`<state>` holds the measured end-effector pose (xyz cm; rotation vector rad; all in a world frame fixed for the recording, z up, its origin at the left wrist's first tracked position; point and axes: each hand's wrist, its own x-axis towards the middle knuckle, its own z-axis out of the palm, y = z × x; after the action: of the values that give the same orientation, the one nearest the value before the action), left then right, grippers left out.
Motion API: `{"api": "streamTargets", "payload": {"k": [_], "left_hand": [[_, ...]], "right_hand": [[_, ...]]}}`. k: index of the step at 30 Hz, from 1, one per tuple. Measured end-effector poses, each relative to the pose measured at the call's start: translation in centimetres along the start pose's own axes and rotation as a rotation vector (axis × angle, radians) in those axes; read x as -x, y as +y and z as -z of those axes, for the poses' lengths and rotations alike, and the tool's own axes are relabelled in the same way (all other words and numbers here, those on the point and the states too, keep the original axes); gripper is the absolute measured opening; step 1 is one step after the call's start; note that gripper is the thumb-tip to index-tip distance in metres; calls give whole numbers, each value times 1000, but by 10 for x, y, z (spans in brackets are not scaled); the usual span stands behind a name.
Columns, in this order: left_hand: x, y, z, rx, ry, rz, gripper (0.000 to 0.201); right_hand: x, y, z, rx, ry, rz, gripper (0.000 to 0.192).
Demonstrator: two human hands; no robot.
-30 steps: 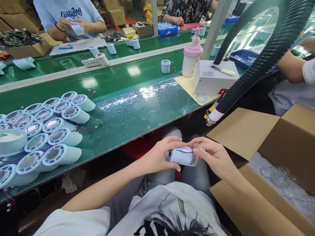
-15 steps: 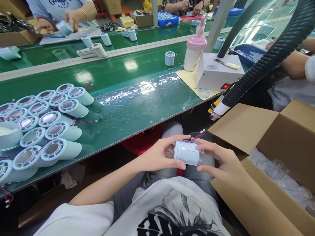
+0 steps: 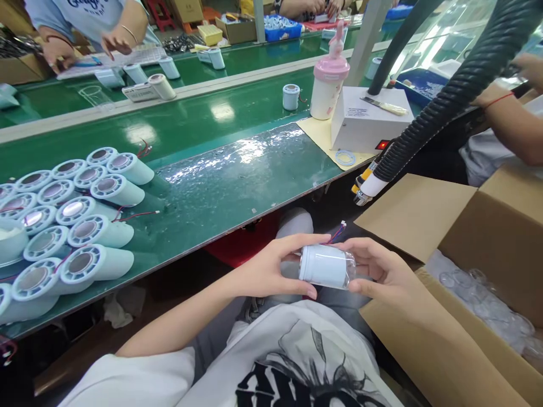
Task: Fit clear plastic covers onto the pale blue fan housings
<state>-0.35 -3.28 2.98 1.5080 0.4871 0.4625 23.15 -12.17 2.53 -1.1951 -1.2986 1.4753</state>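
Above my lap, a light-blue plastic cylinder lies on its side inside a clear plastic sleeve that juts past its right end. My left hand grips the cylinder's left end, thumb below and fingers above. At the right end, my right hand holds the clear sleeve between thumb and fingers. Thin red and blue wires with a white connector stick up behind the cylinder. To the left on the bench, several similar light-blue cylinders lean in rows, their dark round ends facing up.
A cardboard box of clear plastic cups stands open at my right. Over its flap hangs a black hose with a nozzle. A white device and a pink-lidded bottle stand on the green bench. Co-workers' hands show beyond.
My right hand has shifted to the right end of the clear sleeve, uncovering more of the cylinder. The view has turned slightly right. Across the bench, a co-worker has let go of a light-blue part.
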Motion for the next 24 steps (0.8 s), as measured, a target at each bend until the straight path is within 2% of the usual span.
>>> {"api": "streamTargets", "payload": {"k": [3,7,9,12,14,17,20,24], "left_hand": [[-17,-12,2,164,15,68,83],[-64,-36,3,404,130,195,87],[-91,-44,3,436,150,219,83],[-121,-49,4,420,116,206,74],[-131,-49,7,403,95,203,70],[-131,-48,14,378,91,197,68],[-120,-47,21,348,105,188,65],[-91,-44,23,323,92,185,64]], "right_hand": [[-8,18,2,-153,47,19,39],[-25,59,5,-340,340,103,47],[-36,78,9,-351,457,135,48],[-50,93,15,-352,554,167,48],[-57,97,19,-357,568,180,48],[-64,96,24,-354,525,199,48],[-66,92,27,-328,450,222,48],[-56,81,27,-256,300,233,46]]}}
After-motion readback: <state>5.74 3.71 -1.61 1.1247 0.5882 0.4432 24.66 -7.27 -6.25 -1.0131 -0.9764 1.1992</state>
